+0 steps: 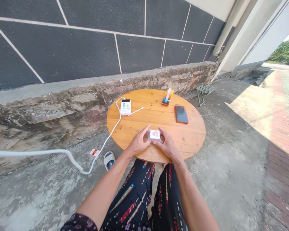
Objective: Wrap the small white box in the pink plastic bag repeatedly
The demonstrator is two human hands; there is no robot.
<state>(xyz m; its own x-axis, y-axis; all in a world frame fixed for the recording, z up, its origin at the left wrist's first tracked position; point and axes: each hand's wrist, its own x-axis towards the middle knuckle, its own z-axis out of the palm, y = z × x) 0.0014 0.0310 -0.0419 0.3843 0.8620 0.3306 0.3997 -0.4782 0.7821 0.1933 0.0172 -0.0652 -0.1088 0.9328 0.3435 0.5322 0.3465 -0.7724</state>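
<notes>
A small purple pack (155, 134) with a white top and a pink picture lies at the near side of the round wooden table (144, 122). My left hand (140, 141) curves around its left side, with the thumb at the near edge. From the right, my right hand (167, 143) grips it in the same way, its thumb also at the near edge. Both hands hold the pack between them, low against the tabletop. Parts of its sides are hidden by my fingers.
On the table are a white power bank-like box (126, 108) with a cable, an orange-and-blue box (168, 97) and a dark, blurred-out flat object (181, 114). A white cable (86, 172) trails left. A folding stool (203, 91), a slipper (109, 160) and a tiled wall (86, 54) surround the table.
</notes>
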